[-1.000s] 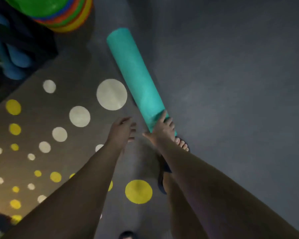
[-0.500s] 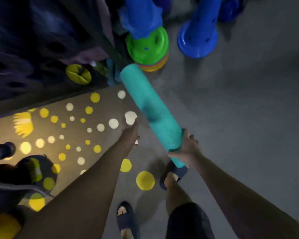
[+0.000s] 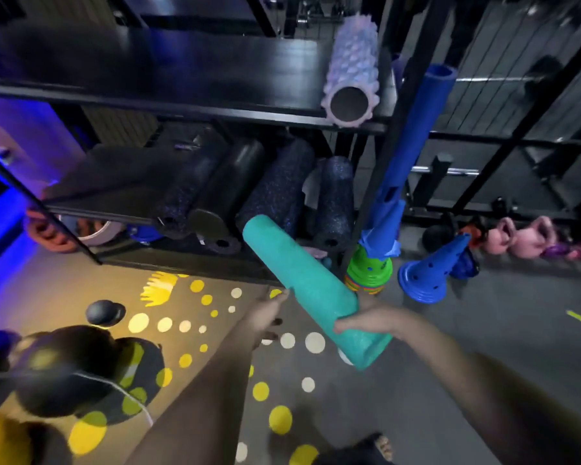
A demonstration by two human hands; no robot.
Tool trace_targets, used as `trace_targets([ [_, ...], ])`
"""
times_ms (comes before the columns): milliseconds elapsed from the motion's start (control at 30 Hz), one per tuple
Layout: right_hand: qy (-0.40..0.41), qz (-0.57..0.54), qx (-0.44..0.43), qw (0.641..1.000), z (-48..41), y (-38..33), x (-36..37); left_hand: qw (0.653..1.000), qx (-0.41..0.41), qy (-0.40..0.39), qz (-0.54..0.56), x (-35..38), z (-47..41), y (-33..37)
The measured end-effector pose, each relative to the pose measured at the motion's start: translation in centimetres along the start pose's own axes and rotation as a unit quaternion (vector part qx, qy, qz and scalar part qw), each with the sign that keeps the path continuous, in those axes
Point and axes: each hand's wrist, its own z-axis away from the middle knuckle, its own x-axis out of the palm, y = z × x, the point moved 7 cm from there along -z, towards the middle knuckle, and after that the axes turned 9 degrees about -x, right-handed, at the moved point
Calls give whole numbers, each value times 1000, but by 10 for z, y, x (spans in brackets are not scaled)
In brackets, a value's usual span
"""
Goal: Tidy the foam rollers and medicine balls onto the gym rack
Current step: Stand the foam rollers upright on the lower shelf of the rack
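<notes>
- Teal foam roller [image 3: 311, 290] is in your right hand [image 3: 371, 318], off the floor and tilted, its far end aimed up and left at the lower shelf [image 3: 182, 260] of the gym rack [image 3: 399, 129].
- Your right hand wraps the roller near its lower end, fingers curled over the top. Gripping that low leaves most of the length free ahead of you, which suits sliding it in end first.
- Your left hand [image 3: 265, 317] holds nothing. Its fingers reach forward just beside the roller's left flank, and the tips may be touching the foam, though blur leaves that unclear. It looks placed to steady or steer the long end.
- The lower shelf already carries dark foam rollers [image 3: 275, 193] lying side by side with their ends facing you. The teal end hangs just in front of that row, so a matching lie would fit the tidy.
- A spiky pale roller [image 3: 351, 65] sits alone on the upper shelf [image 3: 148, 105], with bare board to its left.
- Dark medicine balls [image 3: 64, 367] sit at your lower left, well apart from both hands, so they look like later work.
- A blue tube [image 3: 413, 135] and stacked cones [image 3: 369, 271] stand just right of the roller. Mind them if you swing the end right.
</notes>
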Motion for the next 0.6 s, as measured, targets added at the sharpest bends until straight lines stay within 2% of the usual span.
trace_targets([
  [167,-10,72,-36,997,35,-87,3,995,11,-57,77,-40,22,-6],
  [333,44,71,-93,992,62,-162,-15,978,95,-18,182,-94,51,42],
  [467,109,11,-123,986,58,-202,-35,965,183,-29,185,-124,78,101],
  [600,148,-126,-156,968,51,-237,-56,957,244,-31,151,-141,91,151],
])
